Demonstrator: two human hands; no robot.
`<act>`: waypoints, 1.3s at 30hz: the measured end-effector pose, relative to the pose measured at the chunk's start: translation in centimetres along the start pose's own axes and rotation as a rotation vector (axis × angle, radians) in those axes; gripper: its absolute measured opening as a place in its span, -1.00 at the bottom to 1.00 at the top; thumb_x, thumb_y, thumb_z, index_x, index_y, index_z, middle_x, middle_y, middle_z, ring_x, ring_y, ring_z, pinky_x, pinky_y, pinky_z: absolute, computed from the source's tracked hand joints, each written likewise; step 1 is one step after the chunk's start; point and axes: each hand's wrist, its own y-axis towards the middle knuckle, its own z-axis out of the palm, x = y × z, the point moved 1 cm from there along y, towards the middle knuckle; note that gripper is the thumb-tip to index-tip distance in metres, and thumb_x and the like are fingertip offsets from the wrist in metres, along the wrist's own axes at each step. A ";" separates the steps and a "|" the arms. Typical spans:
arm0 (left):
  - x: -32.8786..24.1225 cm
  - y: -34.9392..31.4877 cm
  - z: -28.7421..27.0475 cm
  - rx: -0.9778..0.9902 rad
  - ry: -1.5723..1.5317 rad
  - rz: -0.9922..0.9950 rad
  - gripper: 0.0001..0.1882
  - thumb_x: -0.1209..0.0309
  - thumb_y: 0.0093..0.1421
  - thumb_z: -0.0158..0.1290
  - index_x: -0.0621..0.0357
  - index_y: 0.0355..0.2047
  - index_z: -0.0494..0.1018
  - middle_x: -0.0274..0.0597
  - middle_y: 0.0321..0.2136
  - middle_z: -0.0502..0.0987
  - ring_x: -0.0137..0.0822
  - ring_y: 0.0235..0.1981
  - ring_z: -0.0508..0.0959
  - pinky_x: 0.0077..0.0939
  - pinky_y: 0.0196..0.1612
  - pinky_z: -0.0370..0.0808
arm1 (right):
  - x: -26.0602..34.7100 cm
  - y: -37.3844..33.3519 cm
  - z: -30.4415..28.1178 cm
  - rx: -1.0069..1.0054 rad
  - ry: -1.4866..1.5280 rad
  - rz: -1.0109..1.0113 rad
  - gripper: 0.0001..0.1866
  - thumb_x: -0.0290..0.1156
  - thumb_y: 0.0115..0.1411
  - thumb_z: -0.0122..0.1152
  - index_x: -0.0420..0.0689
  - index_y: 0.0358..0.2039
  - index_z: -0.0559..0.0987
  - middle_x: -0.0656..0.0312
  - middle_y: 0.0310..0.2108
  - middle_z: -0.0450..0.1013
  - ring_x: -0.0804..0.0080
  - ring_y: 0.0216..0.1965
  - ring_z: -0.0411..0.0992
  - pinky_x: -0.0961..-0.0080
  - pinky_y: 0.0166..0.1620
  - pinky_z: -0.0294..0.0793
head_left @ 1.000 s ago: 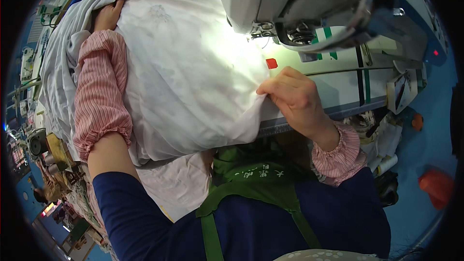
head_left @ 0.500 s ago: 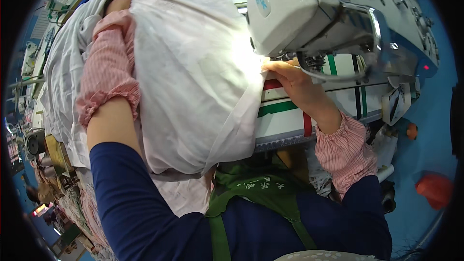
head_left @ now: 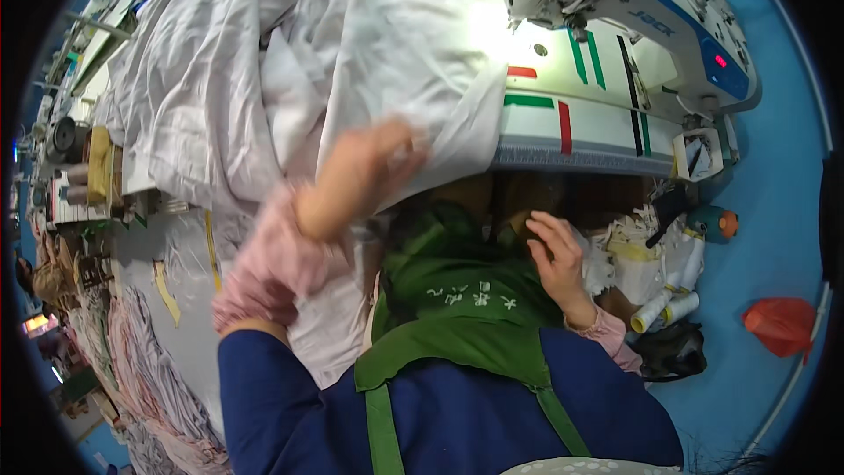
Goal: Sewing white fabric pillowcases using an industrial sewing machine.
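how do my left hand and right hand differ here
The left hand is blurred, while the right hand shows fairly sharp.
The left hand appears over the white cloth, while the right hand is by the right side of the green apron.
The right hand's fingers are visibly loose and apart; the left hand's are too smeared to tell.
Both are bare, with pink sleeve covers on the forearms.

The left hand (head_left: 376, 157) has come back from the far side of the white cloth (head_left: 422, 44), and the right hand (head_left: 560, 262) has dropped off it beside the green apron (head_left: 431, 347).
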 end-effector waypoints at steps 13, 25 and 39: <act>6.1 -18.3 14.5 -0.252 0.096 -0.199 -0.79 0.48 0.01 0.15 0.25 -0.31 0.45 0.00 -0.36 0.50 0.05 -0.25 0.47 -0.12 -0.17 0.39 | 5.1 -4.5 2.8 0.370 0.171 -0.093 -0.74 -0.61 0.06 0.26 -0.23 -0.19 0.59 0.12 -0.12 0.52 0.16 -0.12 0.50 0.39 -0.06 0.48; -18.2 -17.4 4.0 -0.179 0.346 0.733 -0.69 0.51 -0.16 0.11 0.36 -0.32 0.51 -0.34 -0.63 0.28 -0.45 -0.63 0.34 -0.54 -0.55 0.24 | 11.2 -2.0 -4.5 0.099 -0.196 -0.753 -0.72 -0.53 -0.13 0.24 -0.18 -0.31 0.62 0.20 -0.27 0.53 0.32 -0.35 0.46 0.47 -0.33 0.50; -14.6 -6.9 3.2 0.144 0.069 0.318 -0.58 0.34 -0.01 0.25 0.27 -0.15 0.48 -0.15 -0.38 0.54 -0.13 -0.41 0.57 -0.34 -0.36 0.51 | 4.0 -7.2 -2.8 -0.070 -0.080 -0.615 -0.78 -0.57 -0.25 0.27 -0.23 -0.46 0.58 0.23 -0.42 0.52 0.37 -0.46 0.44 0.51 -0.48 0.47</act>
